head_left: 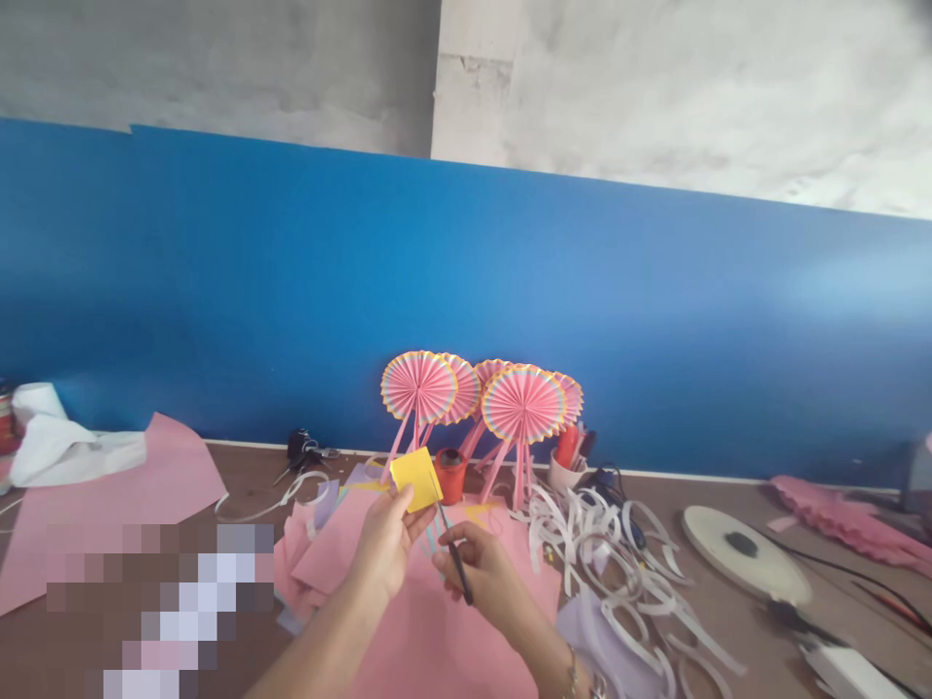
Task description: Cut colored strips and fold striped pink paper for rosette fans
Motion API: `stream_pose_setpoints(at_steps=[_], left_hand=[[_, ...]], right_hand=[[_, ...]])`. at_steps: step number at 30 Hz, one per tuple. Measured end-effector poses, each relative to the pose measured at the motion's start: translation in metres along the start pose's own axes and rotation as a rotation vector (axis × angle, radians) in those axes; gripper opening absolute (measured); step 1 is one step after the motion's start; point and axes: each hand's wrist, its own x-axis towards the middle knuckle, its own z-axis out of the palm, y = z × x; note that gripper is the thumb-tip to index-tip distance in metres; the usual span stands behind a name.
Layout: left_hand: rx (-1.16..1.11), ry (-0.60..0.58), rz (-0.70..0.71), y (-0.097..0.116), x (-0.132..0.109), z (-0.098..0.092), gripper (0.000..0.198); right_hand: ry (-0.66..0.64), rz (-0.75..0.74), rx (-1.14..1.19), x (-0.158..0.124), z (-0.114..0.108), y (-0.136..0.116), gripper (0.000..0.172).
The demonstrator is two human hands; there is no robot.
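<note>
Pinched in my left hand (393,539) is a yellow paper square (416,479), near-left of the red tub (453,482); my right hand (482,568) grips scissors (458,571), blades at the square's edge. Pink paper fans (522,403) stand either side of the tub; white strips (575,524) tangle to its right. Both forearms reach forward, slanting inward toward it.

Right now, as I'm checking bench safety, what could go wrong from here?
The dark-handled scissors in the right hand are close to the left hand, whose fingers grip the squarish yellow paper; a slip might nick them. Also, the pink pleated paper rosettes stand just beyond, so a forward bump could topple one.
</note>
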Motion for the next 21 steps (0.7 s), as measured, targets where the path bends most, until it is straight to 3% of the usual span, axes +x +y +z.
stream_pose_setpoints(at_steps=[21], left_hand=[[-0.010, 0.012, -0.010, 0.0032, -0.0009, 0.0032, 0.020]], right_hand=[[-0.004, -0.003, -0.008, -0.0002, -0.0012, -0.0005, 0.046]])
